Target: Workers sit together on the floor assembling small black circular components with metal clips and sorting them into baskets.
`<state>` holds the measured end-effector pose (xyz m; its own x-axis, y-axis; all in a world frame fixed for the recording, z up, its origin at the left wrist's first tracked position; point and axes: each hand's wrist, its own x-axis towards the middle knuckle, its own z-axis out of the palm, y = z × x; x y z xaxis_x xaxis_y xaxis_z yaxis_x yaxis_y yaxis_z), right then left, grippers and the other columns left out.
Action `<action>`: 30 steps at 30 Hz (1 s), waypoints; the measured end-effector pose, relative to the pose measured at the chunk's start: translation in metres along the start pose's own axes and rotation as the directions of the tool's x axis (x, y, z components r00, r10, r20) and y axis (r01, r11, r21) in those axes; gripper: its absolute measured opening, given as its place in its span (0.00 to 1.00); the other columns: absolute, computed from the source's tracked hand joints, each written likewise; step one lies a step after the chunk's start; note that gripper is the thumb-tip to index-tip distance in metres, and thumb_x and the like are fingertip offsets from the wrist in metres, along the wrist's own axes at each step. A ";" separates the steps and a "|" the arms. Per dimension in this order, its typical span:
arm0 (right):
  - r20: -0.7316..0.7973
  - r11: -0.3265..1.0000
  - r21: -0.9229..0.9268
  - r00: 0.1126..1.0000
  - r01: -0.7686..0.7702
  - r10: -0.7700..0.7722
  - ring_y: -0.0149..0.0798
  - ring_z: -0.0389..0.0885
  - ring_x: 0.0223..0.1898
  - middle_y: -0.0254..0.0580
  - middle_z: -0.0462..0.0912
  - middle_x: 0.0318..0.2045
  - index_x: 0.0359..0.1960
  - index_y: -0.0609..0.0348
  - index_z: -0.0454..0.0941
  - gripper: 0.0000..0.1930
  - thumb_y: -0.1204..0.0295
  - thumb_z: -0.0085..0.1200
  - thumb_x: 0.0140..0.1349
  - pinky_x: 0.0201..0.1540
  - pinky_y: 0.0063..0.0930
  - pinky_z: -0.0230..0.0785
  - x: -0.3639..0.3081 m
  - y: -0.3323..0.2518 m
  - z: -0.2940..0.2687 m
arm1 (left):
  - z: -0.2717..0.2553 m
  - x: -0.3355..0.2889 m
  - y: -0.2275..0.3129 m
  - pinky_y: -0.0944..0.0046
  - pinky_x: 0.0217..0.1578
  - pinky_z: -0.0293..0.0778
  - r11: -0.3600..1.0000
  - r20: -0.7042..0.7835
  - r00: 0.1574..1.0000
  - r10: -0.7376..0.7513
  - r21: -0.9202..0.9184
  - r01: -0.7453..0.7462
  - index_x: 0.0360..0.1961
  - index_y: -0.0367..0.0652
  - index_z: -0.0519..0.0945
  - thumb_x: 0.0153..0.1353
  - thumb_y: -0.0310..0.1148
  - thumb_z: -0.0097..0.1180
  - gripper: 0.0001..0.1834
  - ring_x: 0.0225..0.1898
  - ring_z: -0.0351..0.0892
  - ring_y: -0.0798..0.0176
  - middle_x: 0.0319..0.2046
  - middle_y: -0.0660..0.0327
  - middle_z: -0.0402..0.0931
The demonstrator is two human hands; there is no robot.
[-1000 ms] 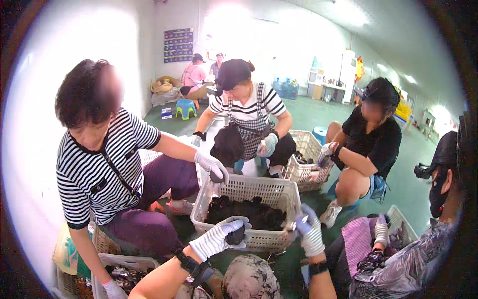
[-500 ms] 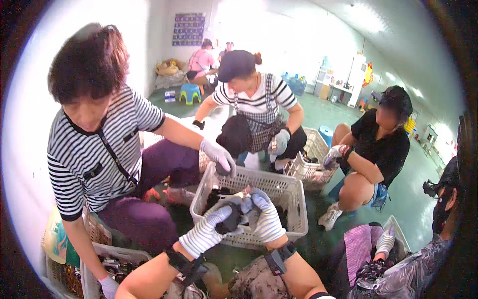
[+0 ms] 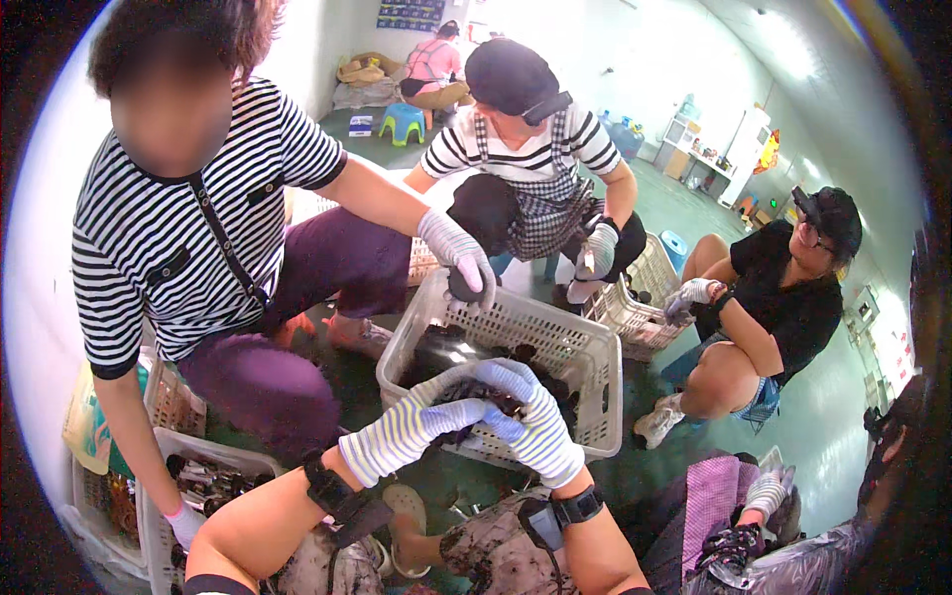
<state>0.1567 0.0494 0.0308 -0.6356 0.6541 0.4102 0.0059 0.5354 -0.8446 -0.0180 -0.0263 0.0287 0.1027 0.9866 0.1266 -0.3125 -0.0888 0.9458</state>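
Note:
Both my hands, in striped white knit gloves, meet over the near side of a white plastic basket. My left hand and my right hand are closed around a dark, uneven clump. Its kind is hard to make out, as the fingers cover most of it. Inside the basket lie a dark glossy sheet-like piece and several dark lumps behind my fingers. At the basket's far left corner, a co-worker's gloved hand holds a dark rounded piece.
A co-worker in stripes sits close on my left, beside a crate of dark and shiny small pieces. Across from me and to the right, other gloved people sit around another white basket. A blue-green stool stands farther back.
My hands have come together around the dark clump; earlier they were apart, the left on a dark rounded piece. My view has shifted, and the striped co-worker's head is now raised.

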 end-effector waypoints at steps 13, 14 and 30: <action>-0.159 0.352 0.814 0.405 -0.463 0.900 0.32 0.67 0.15 0.29 0.71 0.20 0.31 0.49 0.73 0.27 0.37 0.56 0.55 0.25 0.39 0.69 -0.006 0.164 -0.063 | -0.022 -0.002 -0.016 0.46 0.51 0.75 0.826 -0.100 0.939 -0.329 -0.511 0.235 0.51 0.52 0.74 0.61 0.36 0.60 0.17 0.46 0.79 0.59 0.44 0.64 0.78; -0.156 0.375 0.811 0.452 -0.449 0.878 0.32 0.67 0.16 0.29 0.71 0.20 0.32 0.50 0.73 0.28 0.36 0.54 0.55 0.25 0.39 0.69 -0.006 0.167 -0.062 | -0.022 -0.002 -0.018 0.45 0.52 0.74 0.852 -0.102 0.949 -0.297 -0.477 0.215 0.51 0.52 0.75 0.61 0.37 0.60 0.17 0.47 0.79 0.59 0.45 0.64 0.78; 0.408 0.767 0.498 0.890 -0.405 0.205 0.23 0.76 0.24 0.32 0.79 0.23 0.41 0.63 0.79 0.39 0.32 0.43 0.58 0.27 0.15 0.64 -0.017 -0.008 -0.003 | -0.026 -0.014 0.000 0.43 0.55 0.71 0.889 -0.057 0.989 -0.135 -0.449 0.096 0.60 0.51 0.69 0.63 0.44 0.56 0.25 0.56 0.74 0.53 0.55 0.53 0.72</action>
<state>0.1695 0.0357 0.0315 -0.8793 0.4735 0.0518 -0.1226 -0.1200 -0.9852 -0.0440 -0.0367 0.0190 0.0898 0.9958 -0.0199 -0.6916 0.0767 0.7182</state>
